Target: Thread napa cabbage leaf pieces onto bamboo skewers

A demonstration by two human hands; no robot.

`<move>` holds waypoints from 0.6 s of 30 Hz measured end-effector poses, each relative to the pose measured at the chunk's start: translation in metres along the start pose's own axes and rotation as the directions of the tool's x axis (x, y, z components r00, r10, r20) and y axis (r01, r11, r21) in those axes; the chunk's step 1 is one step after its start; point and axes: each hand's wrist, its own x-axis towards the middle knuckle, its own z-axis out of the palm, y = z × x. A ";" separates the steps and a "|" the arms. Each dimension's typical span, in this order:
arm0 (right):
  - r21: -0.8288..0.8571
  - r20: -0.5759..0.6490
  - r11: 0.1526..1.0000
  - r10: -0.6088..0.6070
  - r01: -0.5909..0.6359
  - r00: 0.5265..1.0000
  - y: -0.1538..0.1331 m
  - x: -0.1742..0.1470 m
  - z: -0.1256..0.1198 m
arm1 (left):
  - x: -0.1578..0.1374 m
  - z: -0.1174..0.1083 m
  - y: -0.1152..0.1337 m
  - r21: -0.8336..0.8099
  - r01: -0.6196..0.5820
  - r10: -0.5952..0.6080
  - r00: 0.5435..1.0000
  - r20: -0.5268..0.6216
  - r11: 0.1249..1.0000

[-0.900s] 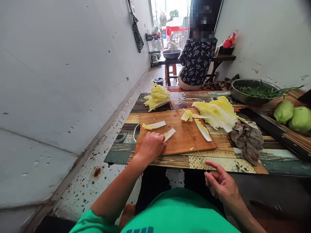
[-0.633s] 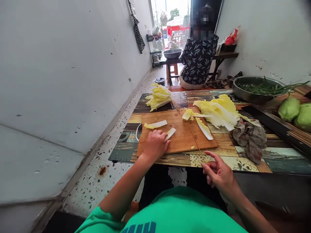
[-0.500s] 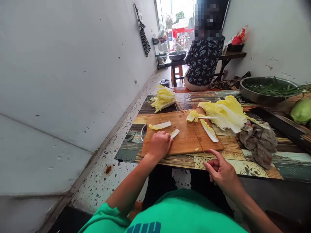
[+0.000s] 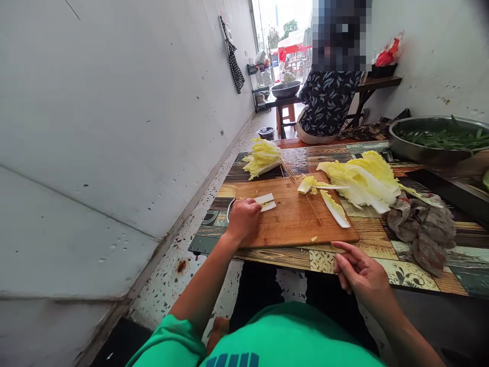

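Note:
On the left part of the wooden cutting board [image 4: 282, 232], my left hand [image 4: 243, 220] has its fingers closed over napa cabbage strips [image 4: 266, 199], whose white ends stick out side by side to the right. My right hand [image 4: 359, 267] is off the board's near right corner, index finger reaching forward and thumb below it. A thin bamboo skewer [image 4: 314, 210] runs from these fingertips over the board; its near end is hard to see. Nearby lie a cabbage strip [image 4: 335, 210] and a small cabbage heart [image 4: 306, 184].
Skewered cabbage [image 4: 263, 157] rests beyond the board. Loose cabbage leaves [image 4: 362, 178] and a grey rag [image 4: 422, 227] lie to the right. A metal bowl of greens [image 4: 439, 140] stands at the back right. Another person [image 4: 330, 104] sits facing away, near a large basin [image 4: 286, 89].
My left hand has brought the two separate cabbage strips together, side by side. The right hand stays near the board's corner with the skewer. The view has shifted slightly.

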 end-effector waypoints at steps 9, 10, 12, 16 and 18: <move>0.062 -0.201 0.994 -0.076 0.090 0.977 -0.005 -0.006 -0.031 | 0.004 -0.010 -0.031 -0.139 0.012 -0.023 0.997 -0.077 0.990; 0.039 -0.202 0.993 -0.097 0.107 0.974 -0.003 -0.006 -0.033 | 0.004 -0.011 -0.032 -0.127 -0.003 -0.004 0.998 -0.055 0.992; 0.000 -0.211 0.991 -0.133 0.136 0.968 0.004 -0.006 -0.036 | 0.004 -0.011 -0.029 -0.047 -0.038 0.039 0.999 0.004 0.998; -0.072 -0.239 0.988 -0.152 0.139 0.959 0.012 -0.008 -0.031 | 0.003 -0.009 -0.019 0.091 -0.124 0.117 0.990 0.076 0.988; -0.084 -0.256 0.988 -0.150 0.132 0.955 0.014 -0.008 -0.028 | 0.001 -0.008 -0.015 0.085 -0.172 0.167 0.984 0.063 0.981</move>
